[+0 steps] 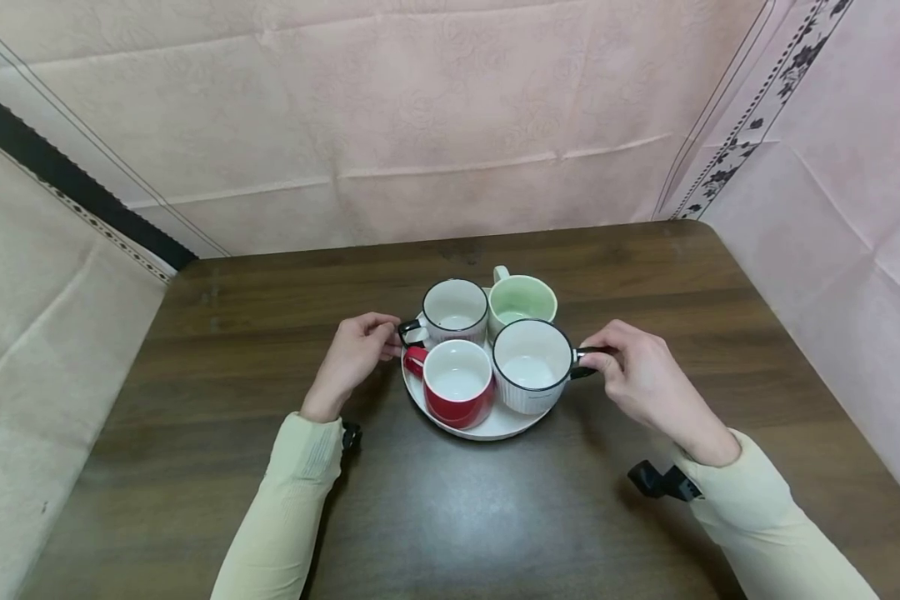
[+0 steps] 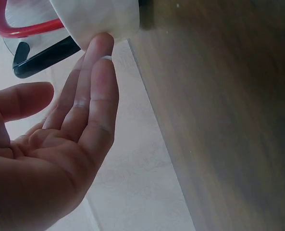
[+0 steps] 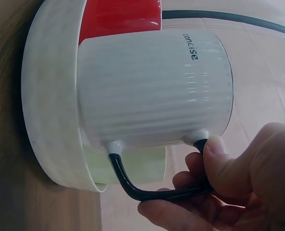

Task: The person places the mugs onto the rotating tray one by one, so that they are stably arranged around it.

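A round white tray [image 1: 495, 433] holds several mugs. At its right front stands a ribbed white mug [image 3: 142, 91] with a black rim and the word "concise"; my right hand [image 1: 645, 375] grips its black handle [image 3: 152, 194] between thumb and fingers. My left hand [image 1: 356, 354] is at the tray's left side, its nearly straight fingertips [image 2: 104, 77] touching the tray's outer wall. Beside those fingers is the black handle of a second white mug [image 1: 456, 307], at the back left. A red mug [image 1: 457, 410] sits in front, and a pale green mug [image 1: 523, 300] at the back right.
The tray rests on a dark brown wooden table [image 1: 435, 517]. Light patterned cloth [image 1: 435, 125] hangs behind the table and along both sides. A black wrist camera [image 1: 663, 482] sits at the right cuff.
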